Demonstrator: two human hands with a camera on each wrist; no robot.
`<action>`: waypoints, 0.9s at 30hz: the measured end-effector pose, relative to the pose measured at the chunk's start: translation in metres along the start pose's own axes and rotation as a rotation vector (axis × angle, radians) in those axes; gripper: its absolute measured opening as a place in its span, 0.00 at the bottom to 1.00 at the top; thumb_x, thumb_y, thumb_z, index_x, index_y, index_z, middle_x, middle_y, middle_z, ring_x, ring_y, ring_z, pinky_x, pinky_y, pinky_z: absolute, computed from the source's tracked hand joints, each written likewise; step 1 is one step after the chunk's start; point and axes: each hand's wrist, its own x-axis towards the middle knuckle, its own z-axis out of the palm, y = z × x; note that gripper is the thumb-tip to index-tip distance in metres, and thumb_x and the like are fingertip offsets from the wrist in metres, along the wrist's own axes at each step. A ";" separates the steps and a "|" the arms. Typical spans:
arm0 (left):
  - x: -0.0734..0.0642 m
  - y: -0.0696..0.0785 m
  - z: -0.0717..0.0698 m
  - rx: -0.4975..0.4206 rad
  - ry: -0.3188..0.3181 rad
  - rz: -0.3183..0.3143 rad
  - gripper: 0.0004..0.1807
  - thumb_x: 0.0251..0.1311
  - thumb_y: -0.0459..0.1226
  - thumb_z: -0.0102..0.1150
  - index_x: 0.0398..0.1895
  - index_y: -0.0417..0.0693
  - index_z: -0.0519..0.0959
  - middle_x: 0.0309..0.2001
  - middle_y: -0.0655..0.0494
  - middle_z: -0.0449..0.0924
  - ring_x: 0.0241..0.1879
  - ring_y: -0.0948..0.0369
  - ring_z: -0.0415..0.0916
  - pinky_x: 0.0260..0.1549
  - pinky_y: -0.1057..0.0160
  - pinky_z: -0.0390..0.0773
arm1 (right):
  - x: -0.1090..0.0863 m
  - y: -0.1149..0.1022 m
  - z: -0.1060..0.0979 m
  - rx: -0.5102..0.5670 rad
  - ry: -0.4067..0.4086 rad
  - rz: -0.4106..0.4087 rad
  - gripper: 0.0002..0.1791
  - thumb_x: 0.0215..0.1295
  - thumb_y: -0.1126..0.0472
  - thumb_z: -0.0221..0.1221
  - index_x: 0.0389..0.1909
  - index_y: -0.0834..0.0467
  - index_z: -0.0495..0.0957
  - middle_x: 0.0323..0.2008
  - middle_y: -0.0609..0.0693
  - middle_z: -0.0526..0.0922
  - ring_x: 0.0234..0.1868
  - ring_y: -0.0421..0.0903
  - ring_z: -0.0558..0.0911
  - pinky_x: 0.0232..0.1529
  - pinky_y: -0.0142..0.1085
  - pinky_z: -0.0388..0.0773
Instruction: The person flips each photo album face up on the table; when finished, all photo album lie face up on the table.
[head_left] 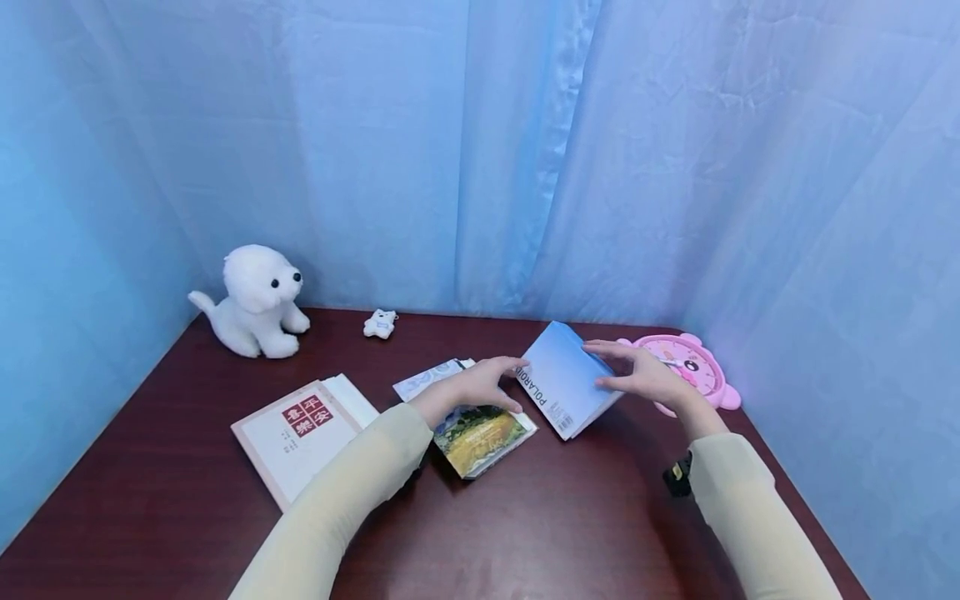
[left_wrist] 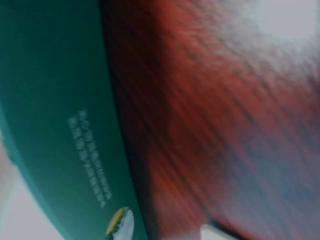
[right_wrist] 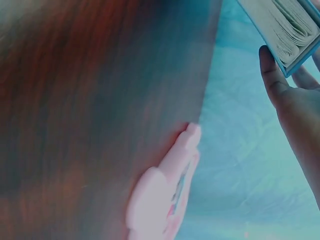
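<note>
A blue-and-white album (head_left: 566, 375) marked POLAROID is tilted up above the table. My right hand (head_left: 637, 371) pinches its right side, thumb on one face and fingers on the other. In the right wrist view, the open edge of the album (right_wrist: 287, 30) shows folded pale pages beside the hand (right_wrist: 295, 105). My left hand (head_left: 472, 387) is at its left edge, thumb and fingers spread apart; whether a fingertip touches is unclear. Under the left hand lies a book with a painted landscape cover (head_left: 483, 437). A dark green cover (left_wrist: 55, 115) with white print fills the left wrist view's left side.
A cream book with red characters (head_left: 307, 417) lies at left on the dark wooden table (head_left: 525, 533). Behind it sit a white plush dog (head_left: 258, 304) and a small white bear charm (head_left: 380, 323). A pink animal-shaped clock (head_left: 708, 371) lies right, near blue curtains (head_left: 375, 167).
</note>
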 end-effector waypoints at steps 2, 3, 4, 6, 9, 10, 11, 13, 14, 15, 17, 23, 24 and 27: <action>0.001 0.001 -0.003 -0.012 0.036 0.006 0.46 0.53 0.42 0.68 0.73 0.48 0.55 0.70 0.51 0.59 0.64 0.55 0.65 0.61 0.57 0.67 | 0.002 -0.006 0.000 -0.030 -0.008 -0.017 0.35 0.56 0.50 0.66 0.66 0.47 0.68 0.67 0.48 0.66 0.67 0.50 0.64 0.59 0.47 0.69; 0.001 0.002 -0.004 -0.030 0.052 0.006 0.46 0.53 0.42 0.68 0.73 0.47 0.55 0.70 0.51 0.58 0.64 0.55 0.65 0.61 0.57 0.67 | 0.002 -0.007 0.001 -0.043 -0.016 -0.030 0.35 0.57 0.50 0.66 0.66 0.48 0.68 0.68 0.49 0.65 0.67 0.51 0.63 0.59 0.50 0.69; 0.001 0.003 -0.006 -0.044 0.067 0.004 0.46 0.53 0.41 0.69 0.73 0.47 0.54 0.71 0.51 0.57 0.64 0.55 0.65 0.61 0.56 0.67 | 0.002 -0.009 0.001 -0.048 -0.020 -0.027 0.35 0.57 0.49 0.66 0.66 0.47 0.68 0.68 0.50 0.64 0.67 0.52 0.63 0.58 0.52 0.69; 0.002 0.004 -0.010 -0.070 0.089 -0.005 0.47 0.53 0.42 0.68 0.74 0.48 0.52 0.71 0.51 0.55 0.64 0.56 0.66 0.60 0.57 0.69 | 0.003 -0.012 0.002 -0.044 -0.027 -0.020 0.35 0.57 0.49 0.66 0.66 0.47 0.68 0.69 0.50 0.62 0.66 0.54 0.64 0.57 0.53 0.70; 0.002 0.007 -0.016 -0.111 0.106 -0.004 0.48 0.54 0.40 0.67 0.74 0.48 0.50 0.71 0.50 0.55 0.61 0.56 0.68 0.55 0.58 0.73 | 0.002 -0.015 0.005 -0.050 -0.034 -0.022 0.35 0.57 0.50 0.66 0.67 0.47 0.67 0.70 0.50 0.60 0.66 0.55 0.64 0.57 0.52 0.71; 0.002 0.007 -0.018 -0.110 0.110 0.000 0.48 0.55 0.40 0.67 0.75 0.48 0.49 0.71 0.50 0.56 0.60 0.56 0.70 0.52 0.59 0.75 | 0.003 -0.016 0.006 -0.046 -0.033 -0.024 0.35 0.57 0.50 0.66 0.66 0.47 0.67 0.70 0.50 0.60 0.66 0.55 0.65 0.56 0.51 0.72; 0.002 0.008 -0.020 -0.113 0.113 0.003 0.48 0.55 0.41 0.67 0.75 0.49 0.49 0.71 0.50 0.56 0.59 0.56 0.71 0.50 0.60 0.76 | 0.003 -0.018 0.006 -0.049 -0.034 -0.037 0.35 0.57 0.51 0.66 0.66 0.48 0.68 0.70 0.50 0.60 0.65 0.55 0.65 0.56 0.51 0.72; 0.002 0.010 -0.023 -0.128 0.121 0.016 0.49 0.55 0.40 0.67 0.75 0.49 0.48 0.70 0.50 0.58 0.57 0.55 0.72 0.47 0.62 0.77 | 0.003 -0.020 0.008 -0.060 -0.031 -0.062 0.34 0.57 0.52 0.66 0.66 0.49 0.68 0.69 0.51 0.61 0.65 0.56 0.66 0.56 0.52 0.73; 0.002 0.010 -0.024 -0.131 0.126 0.022 0.49 0.55 0.41 0.67 0.75 0.49 0.48 0.69 0.49 0.59 0.56 0.55 0.73 0.47 0.63 0.77 | 0.004 -0.021 0.010 -0.062 -0.027 -0.074 0.34 0.56 0.52 0.66 0.65 0.50 0.69 0.69 0.52 0.61 0.64 0.56 0.67 0.56 0.52 0.73; 0.002 0.011 -0.025 -0.136 0.134 0.025 0.49 0.55 0.42 0.67 0.75 0.49 0.49 0.68 0.50 0.61 0.56 0.56 0.73 0.46 0.63 0.77 | 0.004 -0.023 0.011 -0.066 -0.023 -0.084 0.34 0.56 0.52 0.67 0.65 0.50 0.69 0.68 0.52 0.62 0.63 0.57 0.67 0.55 0.53 0.73; 0.002 0.012 -0.028 -0.154 0.155 0.031 0.48 0.55 0.42 0.67 0.74 0.49 0.50 0.66 0.49 0.63 0.55 0.56 0.74 0.47 0.64 0.77 | 0.004 -0.026 0.012 -0.072 -0.016 -0.087 0.34 0.55 0.52 0.67 0.64 0.51 0.70 0.68 0.53 0.63 0.63 0.57 0.68 0.55 0.55 0.73; -0.001 0.014 -0.032 -0.192 0.205 0.034 0.42 0.55 0.41 0.67 0.72 0.52 0.57 0.59 0.50 0.68 0.49 0.60 0.76 0.46 0.66 0.77 | 0.000 -0.031 0.014 -0.093 -0.014 -0.059 0.37 0.54 0.50 0.67 0.66 0.49 0.68 0.67 0.51 0.63 0.62 0.57 0.69 0.53 0.54 0.75; -0.002 0.014 -0.033 -0.195 0.208 0.033 0.42 0.55 0.41 0.67 0.72 0.53 0.57 0.58 0.50 0.68 0.48 0.60 0.77 0.45 0.66 0.77 | -0.001 -0.031 0.014 -0.099 -0.018 -0.059 0.37 0.54 0.50 0.67 0.66 0.48 0.67 0.67 0.51 0.63 0.61 0.57 0.69 0.53 0.53 0.75; -0.004 0.013 -0.034 -0.210 0.213 0.034 0.40 0.55 0.41 0.67 0.71 0.54 0.59 0.56 0.51 0.69 0.47 0.60 0.77 0.45 0.66 0.78 | -0.004 -0.032 0.014 -0.104 -0.031 -0.057 0.39 0.53 0.49 0.67 0.67 0.45 0.65 0.66 0.50 0.65 0.59 0.55 0.71 0.51 0.50 0.76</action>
